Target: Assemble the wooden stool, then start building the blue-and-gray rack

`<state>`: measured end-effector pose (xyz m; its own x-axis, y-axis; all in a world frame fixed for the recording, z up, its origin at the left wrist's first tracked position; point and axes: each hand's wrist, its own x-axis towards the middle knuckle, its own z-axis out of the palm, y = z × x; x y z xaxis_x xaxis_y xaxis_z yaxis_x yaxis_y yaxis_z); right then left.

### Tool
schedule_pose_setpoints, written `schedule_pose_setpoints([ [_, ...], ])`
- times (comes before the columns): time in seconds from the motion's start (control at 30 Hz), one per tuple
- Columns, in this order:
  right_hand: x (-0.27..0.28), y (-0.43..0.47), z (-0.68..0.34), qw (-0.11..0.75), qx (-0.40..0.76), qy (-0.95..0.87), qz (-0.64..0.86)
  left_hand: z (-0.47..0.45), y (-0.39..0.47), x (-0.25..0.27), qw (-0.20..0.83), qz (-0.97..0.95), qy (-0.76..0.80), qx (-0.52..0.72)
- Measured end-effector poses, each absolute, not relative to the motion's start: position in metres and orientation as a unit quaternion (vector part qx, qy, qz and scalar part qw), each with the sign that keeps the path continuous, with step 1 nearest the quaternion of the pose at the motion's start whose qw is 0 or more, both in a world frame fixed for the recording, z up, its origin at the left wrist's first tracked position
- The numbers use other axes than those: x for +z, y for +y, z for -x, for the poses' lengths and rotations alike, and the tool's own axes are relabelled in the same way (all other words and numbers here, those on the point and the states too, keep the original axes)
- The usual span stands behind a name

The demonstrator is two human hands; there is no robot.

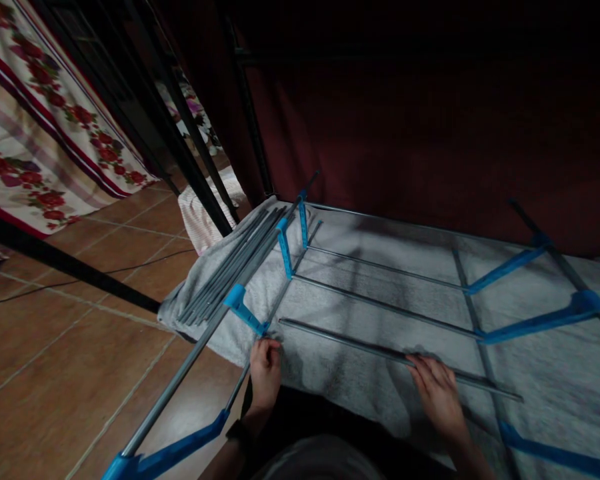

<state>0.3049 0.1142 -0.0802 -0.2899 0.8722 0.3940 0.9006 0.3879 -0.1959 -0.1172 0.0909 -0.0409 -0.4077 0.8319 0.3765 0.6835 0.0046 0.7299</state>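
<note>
My left hand [266, 375] is closed round the side tube of a rack-like frame, just below the lower end of a blue plastic connector [247, 313]. Its fingertips partly hide the joint there. A loose grey metal tube [340, 342] lies crosswise in front of me, its left end close to that connector and apart from it. My right hand [436, 387] grips this tube toward its right end, fingers over the top. Behind it, two crossbars [380, 305] run between the frame's sides, which carry several more blue connectors [530, 327].
A bundle of grey tubes [235, 267] lies on the grey blanket [360, 393] left of the frame. Black metal posts [180, 143] stand at the left, over a tiled floor [45, 340]. A dark red curtain [405, 147] hangs behind; a floral cloth [55, 127] hangs far left.
</note>
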Motion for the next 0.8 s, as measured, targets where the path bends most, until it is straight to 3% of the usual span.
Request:
schedule_pose_setpoints([
  [0.3,-0.082,0.093,-0.292,0.225,-0.027,-0.816,0.532,0.131,0.096,-0.043,0.075,-0.351,0.762,0.538],
  [0.8,-0.081,0.092,-0.278,0.239,-0.032,-0.819,0.520,0.151,0.108,-0.037,0.102,-0.442,0.771,0.446],
])
